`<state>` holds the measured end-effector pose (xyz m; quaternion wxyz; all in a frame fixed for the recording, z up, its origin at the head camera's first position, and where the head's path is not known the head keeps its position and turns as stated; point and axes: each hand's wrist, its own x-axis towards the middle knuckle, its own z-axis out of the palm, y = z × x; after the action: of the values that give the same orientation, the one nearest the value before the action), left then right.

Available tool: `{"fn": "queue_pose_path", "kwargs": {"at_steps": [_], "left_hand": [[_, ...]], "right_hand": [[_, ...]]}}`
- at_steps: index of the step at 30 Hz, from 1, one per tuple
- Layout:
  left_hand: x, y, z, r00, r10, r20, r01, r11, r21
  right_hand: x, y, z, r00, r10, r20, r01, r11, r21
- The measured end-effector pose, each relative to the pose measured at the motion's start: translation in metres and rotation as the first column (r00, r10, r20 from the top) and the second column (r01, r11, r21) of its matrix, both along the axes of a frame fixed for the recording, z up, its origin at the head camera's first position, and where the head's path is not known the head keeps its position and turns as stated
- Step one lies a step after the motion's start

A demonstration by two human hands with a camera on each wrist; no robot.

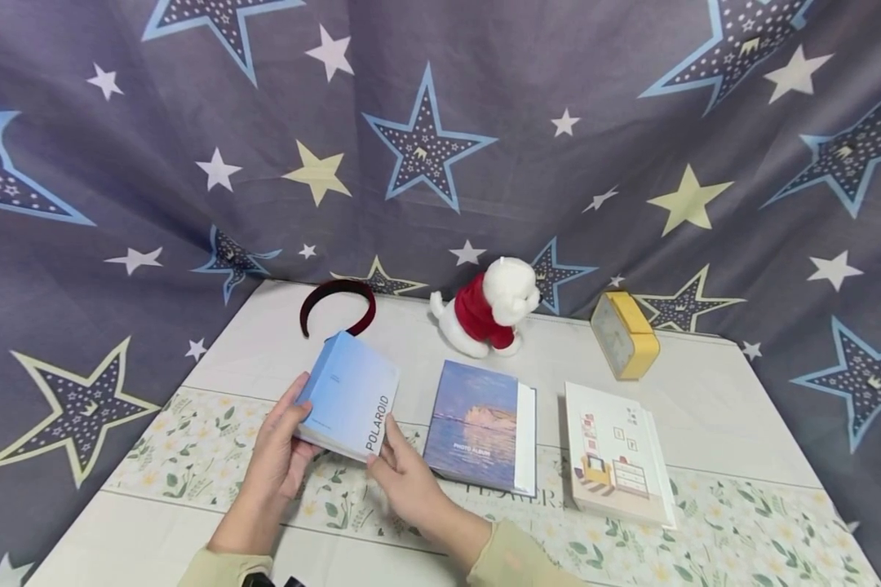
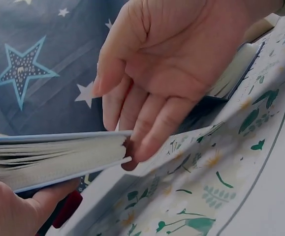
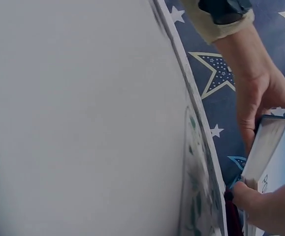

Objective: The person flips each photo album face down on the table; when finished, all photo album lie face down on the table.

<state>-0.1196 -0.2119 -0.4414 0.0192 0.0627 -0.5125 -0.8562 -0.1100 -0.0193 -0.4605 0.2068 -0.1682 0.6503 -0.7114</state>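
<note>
A blue photo album (image 1: pixel 352 390) marked POLAROID is tilted above the table, between both hands in the head view. My left hand (image 1: pixel 273 456) grips its left side, thumb on the cover and fingers beneath. At the lower right corner, my right hand (image 1: pixel 411 485) pinches the album's edge. The left wrist view shows the white page block (image 2: pixel 58 157) with slight gaps between pages. To the right lies a second photo album (image 1: pixel 473 420) with a seascape cover. Farther right is a white album-like book (image 1: pixel 609 456) with a drawn room on its cover.
Behind the held album lies a dark red headband (image 1: pixel 338 287). A white plush dog (image 1: pixel 477 310) in a red top sits at the back middle. A yellow clock (image 1: pixel 626 336) stands back right. A star-patterned curtain (image 1: pixel 484 228) hangs behind the white table (image 1: pixel 223 359) with its floral strip.
</note>
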Motion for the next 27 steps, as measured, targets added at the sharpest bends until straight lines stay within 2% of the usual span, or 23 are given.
{"fn": "queue_pose_path", "kwargs": {"at_steps": [4, 9, 13, 18, 23, 27], "left_hand": [[-0.002, -0.002, -0.002, 1.000, -0.023, 0.019, 0.023, 0.999, 0.026], [-0.006, -0.005, -0.007, 0.999, -0.039, 0.031, 0.039, 0.999, 0.015], [-0.008, -0.007, -0.010, 0.996, -0.063, 0.070, 0.063, 0.998, -0.007], [-0.010, -0.011, -0.016, 0.988, -0.082, 0.128, 0.088, 0.995, -0.040], [-0.010, -0.013, -0.020, 0.976, -0.065, 0.209, 0.101, 0.981, -0.165], [-0.010, -0.014, -0.022, 0.964, -0.061, 0.258, 0.137, 0.948, -0.288]], "right_hand": [[-0.002, 0.001, 0.004, 1.000, -0.013, -0.016, 0.013, 1.000, -0.024], [-0.004, 0.003, 0.002, 0.998, -0.036, -0.048, 0.035, 0.999, -0.014], [-0.005, 0.005, 0.002, 0.996, -0.031, -0.079, 0.030, 1.000, -0.004], [-0.007, 0.008, 0.001, 0.997, -0.003, -0.079, 0.003, 1.000, 0.006], [-0.007, 0.009, 0.001, 0.998, 0.017, -0.065, -0.015, 1.000, 0.024], [-0.008, 0.008, -0.001, 0.998, 0.019, -0.068, -0.016, 0.999, 0.043]]}}
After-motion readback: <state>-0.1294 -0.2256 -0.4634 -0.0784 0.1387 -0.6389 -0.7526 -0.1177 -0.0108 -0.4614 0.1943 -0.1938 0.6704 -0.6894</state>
